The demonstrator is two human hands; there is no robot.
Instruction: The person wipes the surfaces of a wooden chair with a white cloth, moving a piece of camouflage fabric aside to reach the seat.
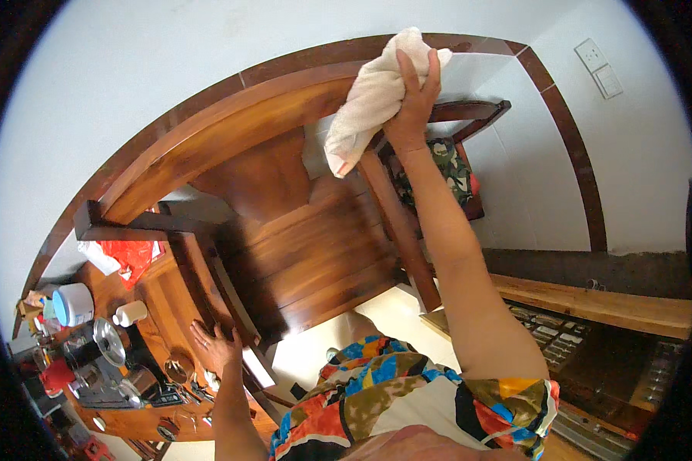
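My right hand (410, 109) stretches forward and grips a cream towel (369, 98) at the right end of a wooden chair's top rail (236, 127). The towel is bunched lengthwise and overlaps that end of the rail. Below lie the chair's slatted backrest (259, 178) and its plank seat (328, 242), both of polished reddish-brown wood. My left hand (216, 346) rests with fingers spread by the edge of a wooden side table (167, 282), next to the chair's left armrest (196, 271). Nothing shows in its grasp.
Crowding the side table are a black tea tray (150, 369), a glass lid (109, 342), a white bottle (131, 313), a white tub (74, 304) and a red plastic bag (130, 259). A camouflage cloth item (447, 167) lies beyond the right armrest (401, 230). A wooden display cabinet (588, 299) stands right.
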